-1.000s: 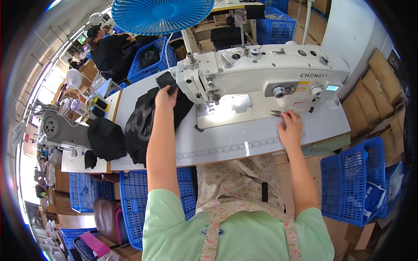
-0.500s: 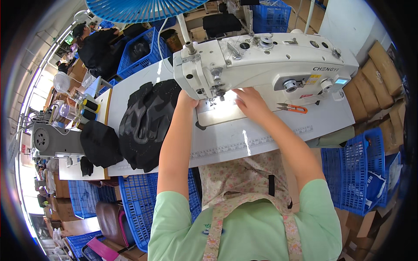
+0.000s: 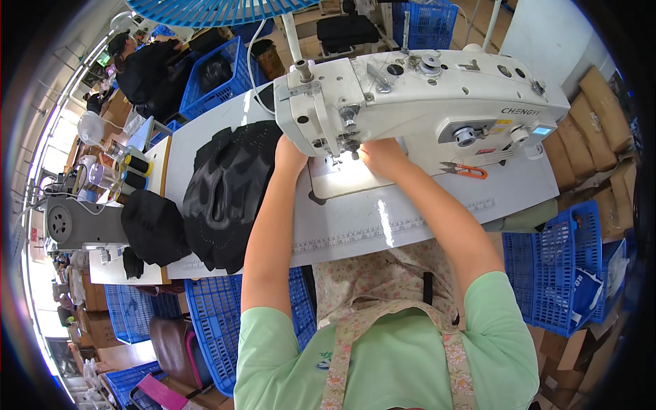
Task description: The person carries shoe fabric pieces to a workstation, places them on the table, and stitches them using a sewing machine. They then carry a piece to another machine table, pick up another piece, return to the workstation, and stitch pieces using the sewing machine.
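Observation:
A white sewing machine (image 3: 410,102) stands on the table, its lamp lighting the needle plate. My left hand (image 3: 290,156) is beside the machine head, left of the needle; its fingers are hidden behind the head. Right of the needle, my right hand (image 3: 383,158) has its fingers drawn together, their tips partly hidden by the needle bar. Whatever they hold is not visible. Large black pieces with glossy raised patterns (image 3: 229,191) lie stacked left of my left forearm. Orange-handled thread snips (image 3: 465,170) rest on the table right of my right hand.
A ruler strip (image 3: 355,238) runs along the table's front edge. Further left are a rounded black cloth piece (image 3: 154,227), a grey machine (image 3: 85,222) and thread cones (image 3: 139,164). Blue crates (image 3: 213,321) stand below, with more crates (image 3: 553,266) and cardboard at right.
My right hand has moved left, closer to the needle, and its fingers have come together from a spread pose. My left hand stays beside the machine head. The whole view has shifted slightly.

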### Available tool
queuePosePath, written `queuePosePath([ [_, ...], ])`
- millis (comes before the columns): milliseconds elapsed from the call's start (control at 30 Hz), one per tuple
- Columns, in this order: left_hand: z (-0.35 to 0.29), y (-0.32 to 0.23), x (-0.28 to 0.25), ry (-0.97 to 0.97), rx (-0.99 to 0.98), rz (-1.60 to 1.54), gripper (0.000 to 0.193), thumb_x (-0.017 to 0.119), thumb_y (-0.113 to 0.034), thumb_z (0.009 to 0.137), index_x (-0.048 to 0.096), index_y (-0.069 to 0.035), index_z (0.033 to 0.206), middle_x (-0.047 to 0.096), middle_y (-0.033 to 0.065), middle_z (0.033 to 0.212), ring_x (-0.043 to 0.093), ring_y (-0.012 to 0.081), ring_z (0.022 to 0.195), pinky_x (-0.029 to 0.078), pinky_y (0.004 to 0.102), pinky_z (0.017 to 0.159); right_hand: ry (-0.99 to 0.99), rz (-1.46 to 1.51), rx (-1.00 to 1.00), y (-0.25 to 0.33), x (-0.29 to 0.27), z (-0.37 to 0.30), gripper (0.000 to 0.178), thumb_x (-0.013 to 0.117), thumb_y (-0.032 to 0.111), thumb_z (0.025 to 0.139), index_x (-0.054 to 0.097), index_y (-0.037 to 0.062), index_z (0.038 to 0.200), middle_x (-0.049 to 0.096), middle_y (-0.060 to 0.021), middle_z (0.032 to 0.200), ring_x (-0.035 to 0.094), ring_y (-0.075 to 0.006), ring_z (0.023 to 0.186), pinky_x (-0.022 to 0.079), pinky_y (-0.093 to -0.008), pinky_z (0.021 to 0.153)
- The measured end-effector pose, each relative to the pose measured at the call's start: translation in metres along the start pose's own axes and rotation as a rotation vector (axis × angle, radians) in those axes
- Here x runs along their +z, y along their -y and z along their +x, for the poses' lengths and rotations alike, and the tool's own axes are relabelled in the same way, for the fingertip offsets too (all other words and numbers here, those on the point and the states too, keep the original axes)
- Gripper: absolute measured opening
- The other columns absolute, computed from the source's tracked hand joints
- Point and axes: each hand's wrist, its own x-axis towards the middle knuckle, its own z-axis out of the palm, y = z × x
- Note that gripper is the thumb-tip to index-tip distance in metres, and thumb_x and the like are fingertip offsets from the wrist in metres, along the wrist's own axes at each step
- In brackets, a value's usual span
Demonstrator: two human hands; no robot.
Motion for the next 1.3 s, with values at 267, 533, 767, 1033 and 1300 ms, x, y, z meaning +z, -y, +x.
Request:
queuePosePath([
  [267, 0.006, 0.003, -0.006, 0.18, -0.22, -0.195, 0.027, 0.055, -0.021, 0.087, 0.065, -0.003, 0.104, 0.068, 0.017, 0.101, 0.063, 0.0331, 0.098, 0.05, 0.0397, 0.082, 0.114, -0.05, 0.016, 0.005, -0.002, 0.003, 0.014, 0.059, 0.019, 0.079, 0.064, 0.0054, 0.076, 0.062, -0.0164, 0.082, 0.057, -0.0356, 0.084, 0.041, -0.0493, 0.08],
  [533, -0.006, 0.008, 0.005, -0.032, 0.052, 0.166, 0.03, 0.052, -0.023, 0.09, 0.063, -0.005, 0.11, 0.068, 0.0136, 0.101, 0.064, 0.0304, 0.097, 0.051, 0.0383, 0.079, 0.25, -0.026, 0.083, 0.006, -0.007, 0.004, 0.016, 0.061, 0.018, 0.08, 0.07, 0.0086, 0.088, 0.066, -0.0142, 0.097, 0.059, -0.0349, 0.099, 0.041, -0.0498, 0.089],
  [767, -0.017, -0.028, -0.017, 0.178, -0.245, -0.163, 0.027, 0.064, -0.021, 0.081, 0.068, -0.005, 0.102, 0.065, 0.0145, 0.11, 0.06, 0.0337, 0.101, 0.048, 0.0396, 0.084, 0.186, 0.037, -0.056, 0.006, -0.019, -0.008, 0.016, 0.062, 0.018, 0.078, 0.062, 0.0037, 0.072, 0.061, -0.0136, 0.074, 0.059, -0.0338, 0.073, 0.047, -0.0442, 0.073],
  [1033, -0.054, -0.044, -0.029, 0.166, -0.27, -0.158, 0.032, 0.078, -0.022, 0.067, 0.067, 0.006, 0.079, 0.058, 0.0145, 0.109, 0.046, 0.0371, 0.111, 0.042, 0.043, 0.092, 0.055, 0.235, -0.208, 0.015, -0.019, -0.034, 0.008, 0.067, 0.011, 0.075, 0.066, 0.0072, 0.082, 0.064, -0.004, 0.091, 0.059, -0.0256, 0.093, 0.049, -0.0399, 0.083],
  [1300, -0.059, -0.048, -0.022, 0.136, -0.287, -0.166, 0.032, 0.08, -0.021, 0.067, 0.066, 0.005, 0.08, 0.058, 0.0152, 0.112, 0.045, 0.0386, 0.115, 0.04, 0.0447, 0.095, 0.072, 0.142, -0.223, 0.016, -0.023, -0.036, 0.022, 0.066, 0.01, 0.078, 0.066, 0.007, 0.099, 0.064, -0.005, 0.106, 0.058, -0.0264, 0.105, 0.046, -0.0404, 0.094],
])
